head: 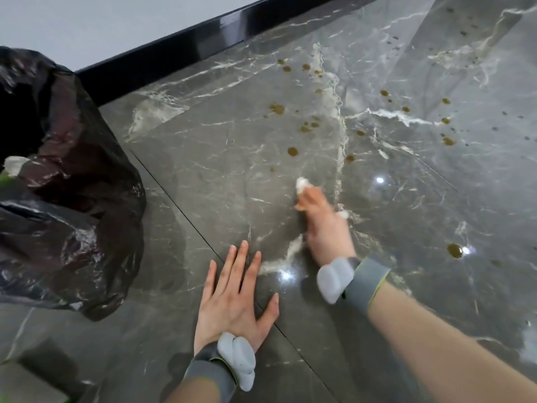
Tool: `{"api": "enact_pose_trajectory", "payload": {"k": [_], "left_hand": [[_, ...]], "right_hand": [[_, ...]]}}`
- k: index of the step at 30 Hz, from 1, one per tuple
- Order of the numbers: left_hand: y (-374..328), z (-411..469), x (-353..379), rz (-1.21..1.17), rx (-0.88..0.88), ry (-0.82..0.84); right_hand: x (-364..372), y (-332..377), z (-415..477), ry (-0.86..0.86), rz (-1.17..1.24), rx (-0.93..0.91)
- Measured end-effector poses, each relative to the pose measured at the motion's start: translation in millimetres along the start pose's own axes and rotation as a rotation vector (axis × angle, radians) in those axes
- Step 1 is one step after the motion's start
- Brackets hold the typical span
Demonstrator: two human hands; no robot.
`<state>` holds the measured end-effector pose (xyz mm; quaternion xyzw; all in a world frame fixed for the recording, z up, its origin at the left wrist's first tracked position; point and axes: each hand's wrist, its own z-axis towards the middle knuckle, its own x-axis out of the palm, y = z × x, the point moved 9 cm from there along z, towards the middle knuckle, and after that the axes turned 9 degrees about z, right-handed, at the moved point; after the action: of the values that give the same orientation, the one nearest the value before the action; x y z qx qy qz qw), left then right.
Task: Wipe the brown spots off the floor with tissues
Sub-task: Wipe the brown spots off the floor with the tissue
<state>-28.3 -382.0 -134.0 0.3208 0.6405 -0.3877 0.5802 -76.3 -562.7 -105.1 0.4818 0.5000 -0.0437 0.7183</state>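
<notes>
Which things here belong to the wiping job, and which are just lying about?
Job: floor; brown spots; tissue, gripped by right hand; left hand, flat on the floor.
Lying about: black bag; skirting board.

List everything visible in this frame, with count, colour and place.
floor: grey marbled tiles, throughout
brown spots: many, brown, scattered across centre and upper right; one apart at right
tissue: one, white, pinched at frame centre
bin bag: one, black, left
white scrap: one, on the bin bag at far left
skirting board: one, black, top
wall: pale, top left
wristbands: two, grey with white pods, one per wrist
left hand: flat on the floor, fingers spread
right hand: grips the tissue, blurred
</notes>
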Motion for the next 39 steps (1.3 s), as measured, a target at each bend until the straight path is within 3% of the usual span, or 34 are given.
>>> {"api": "enact_pose_trajectory", "payload": {"k": [3,5,11,13,18,20,22,25,27,29,33,35,37,39], "left_hand": [[-0.6,0.6,0.1,0.007,0.006,-0.002],[1.0,0.3,0.1,0.01,0.001,0.002],[-0.2,-0.4,-1.5,0.018,0.002,-0.001],[0.6,0.6,-2.6,-0.007,0.003,-0.015],[0.8,0.6,-4.5,-0.045,0.01,-0.061],[1.0,1.4,-5.0,-0.049,0.007,-0.063],[1.8,2.9,-5.0,-0.053,-0.001,-0.062],[1.6,2.7,-5.9,-0.059,0.0,-0.078],[2.0,-0.1,-4.1,-0.068,0.007,-0.086],[1.9,1.2,-6.1,-0.086,0.001,-0.096],[2.2,2.1,-5.7,-0.103,-0.003,-0.087],[0.5,1.2,-6.2,-0.102,0.005,-0.09],[0.9,0.3,-7.5,-0.103,0.006,-0.092],[1.5,0.6,-7.0,-0.109,0.004,-0.088]], "right_hand": [[47.8,57.4,-34.8,0.225,0.029,-0.302],[45.1,58.8,-30.3,0.279,0.06,-0.399],[-22.1,-17.4,43.1,-0.16,0.053,0.011],[-5.5,8.0,43.6,-0.126,0.081,-0.058],[61.8,75.2,21.9,0.201,0.153,-0.396],[51.6,64.6,47.4,0.133,0.128,-0.407],[16.8,41.1,81.0,-0.106,0.047,-0.304],[-26.4,-5.9,108.8,-0.329,0.016,0.106],[-19.9,-12.1,115.3,-0.303,-0.001,0.217],[0.7,6.4,115.4,-0.202,0.009,0.166],[60.1,78.9,62.3,0.136,0.07,-0.267],[61.2,81.0,47.6,0.249,0.053,-0.371],[35.5,51.4,69.4,0.17,-0.013,-0.294],[-9.1,-0.1,97.2,-0.037,-0.063,-0.067]]}}
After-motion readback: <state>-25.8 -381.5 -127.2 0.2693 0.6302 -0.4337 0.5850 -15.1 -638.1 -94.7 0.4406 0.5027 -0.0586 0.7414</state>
